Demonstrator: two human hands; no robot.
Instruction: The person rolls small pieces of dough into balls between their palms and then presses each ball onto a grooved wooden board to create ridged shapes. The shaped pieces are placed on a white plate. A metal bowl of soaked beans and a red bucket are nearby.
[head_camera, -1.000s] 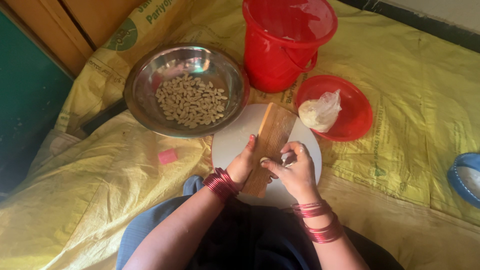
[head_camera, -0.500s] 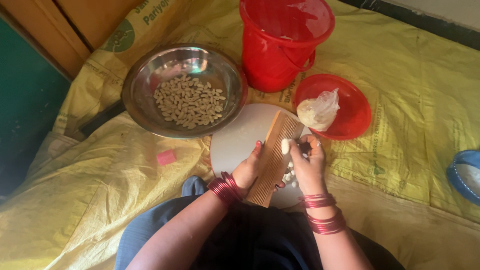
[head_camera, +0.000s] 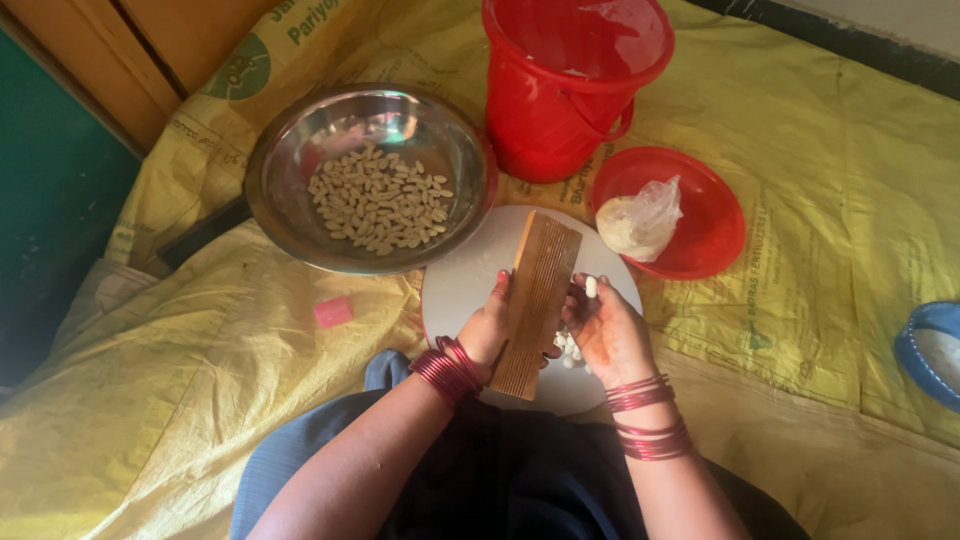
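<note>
Wooden and ridged, the board (head_camera: 537, 300) lies on the white round plate (head_camera: 470, 285), and we see the left hand (head_camera: 490, 325) gripping its edge at nine o'clock. At three o'clock the right hand (head_camera: 608, 330) pinches a small white dough piece (head_camera: 591, 286) between fingertips. At eleven o'clock stands the steel bowl (head_camera: 290, 225); at two o'clock, the red lid (head_camera: 715, 225).

I see a steel bowl (head_camera: 275, 190) of pale shaped pieces (head_camera: 380, 202) on the yellow sacking (head_camera: 180, 400), with a red bucket (head_camera: 560, 110) just beside it to the right. A red lid (head_camera: 715, 215) near the bucket carries a lump of dough in clear plastic (head_camera: 638, 220). A small pink scrap (head_camera: 333, 311) lies on the sacking, and a blue rim (head_camera: 925, 350) shows at the right edge.
</note>
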